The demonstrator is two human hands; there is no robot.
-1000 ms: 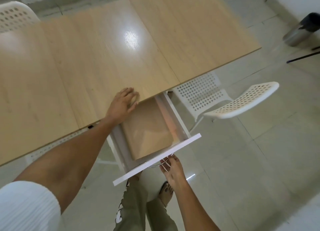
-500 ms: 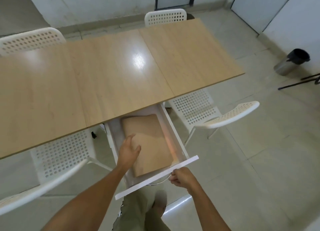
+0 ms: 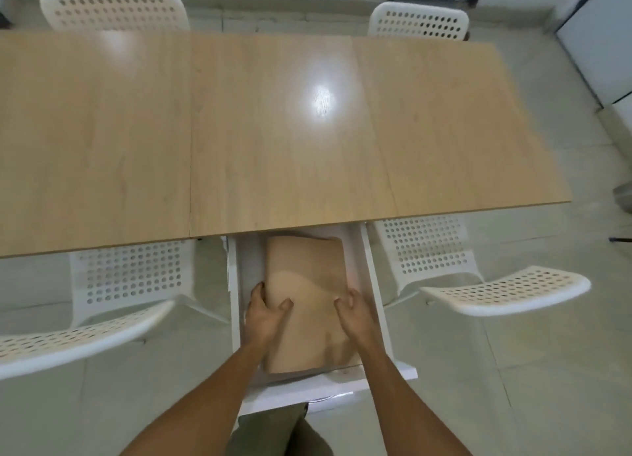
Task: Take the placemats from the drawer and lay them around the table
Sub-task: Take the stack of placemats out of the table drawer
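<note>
Tan placemats (image 3: pixel 304 278) stacked flat inside the open white drawer (image 3: pixel 371 267) under the table (image 3: pixel 273 131), top one bulging up, left hand (image 3: pixel 265 313) gripping its left edge, right hand (image 3: pixel 354 313) gripping its right edge

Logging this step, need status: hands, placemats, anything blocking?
Left hand and right hand both grip the placemats, stack bowing upward. Still inside the open drawer. Table bare; nothing blocking.

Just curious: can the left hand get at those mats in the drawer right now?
Yes, it seems so: the drawer is pulled out, and the left hand already grips the mats at their left edge.
</note>
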